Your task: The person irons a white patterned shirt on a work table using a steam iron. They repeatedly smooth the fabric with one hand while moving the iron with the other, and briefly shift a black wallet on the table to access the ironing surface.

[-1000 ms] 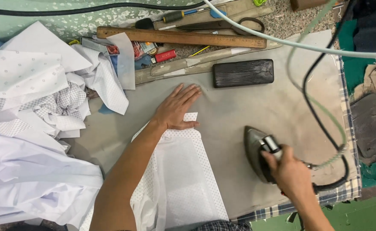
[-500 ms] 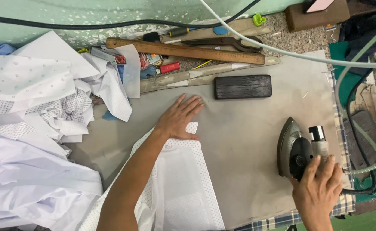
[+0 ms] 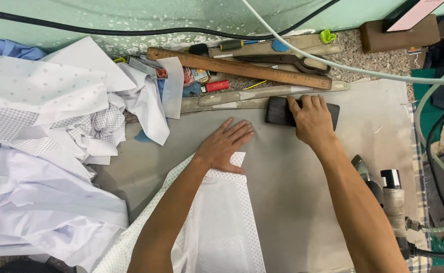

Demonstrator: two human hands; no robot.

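Head view, looking straight down on a grey padded worktop (image 3: 292,202). At frame centre, left hand (image 3: 225,146) spread flat, fingers extended, palm pressing the top edge of a white dotted fabric piece (image 3: 222,222) that runs from centre down to the bottom edge. Upper centre-right, right hand (image 3: 310,121) laid over a dark rectangular block (image 3: 278,112), fingers curled across its top in a grasp, the block's left end and right corner showing past the hand. Just above the block, a long wooden ruler (image 3: 237,67) lying at a slight slant, with dark scissors (image 3: 282,59) and small tools crowded beside it along the pale green wall. At the lower right, partly hidden behind the right forearm, an iron (image 3: 391,199) resting on the worktop, well apart from both hands, hose and cable trailing from it. Left side of the frame filled with a heap of white and patterned cloth (image 3: 45,151).
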